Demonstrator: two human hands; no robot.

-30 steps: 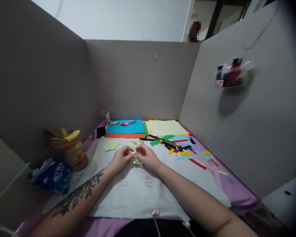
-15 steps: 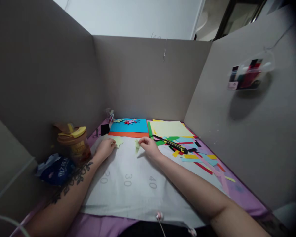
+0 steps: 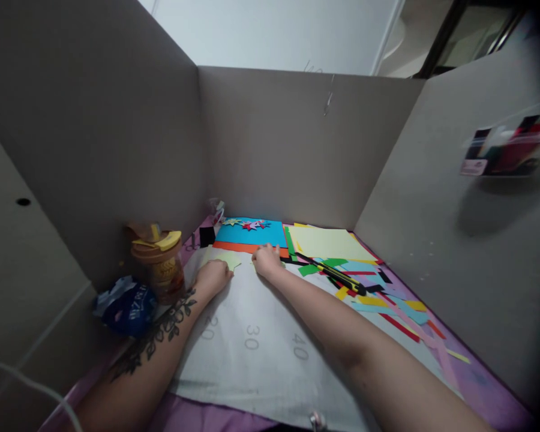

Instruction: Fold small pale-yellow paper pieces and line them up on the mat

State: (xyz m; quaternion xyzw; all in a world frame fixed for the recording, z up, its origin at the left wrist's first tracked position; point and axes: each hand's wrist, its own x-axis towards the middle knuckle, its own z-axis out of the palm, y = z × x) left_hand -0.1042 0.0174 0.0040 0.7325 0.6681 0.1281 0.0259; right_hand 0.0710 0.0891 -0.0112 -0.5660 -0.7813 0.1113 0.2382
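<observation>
I find paper stars (image 3: 253, 225) on the blue sheet (image 3: 270, 237), seemingly finished; pale green paper (image 3: 227, 257) looks unfinished. Left hand (image 3: 213, 277) and right hand (image 3: 267, 261) show curled fingers (image 3: 258, 258); I cannot tell their hold.

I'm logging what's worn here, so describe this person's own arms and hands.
The left forearm is sleeveless and carries a dark tattoo of leafy sprigs running toward the wrist. The right forearm is sleeveless too, with no such marking visible. The left hand and right hand wear no gloves, and no watch shows at either wrist.
</observation>
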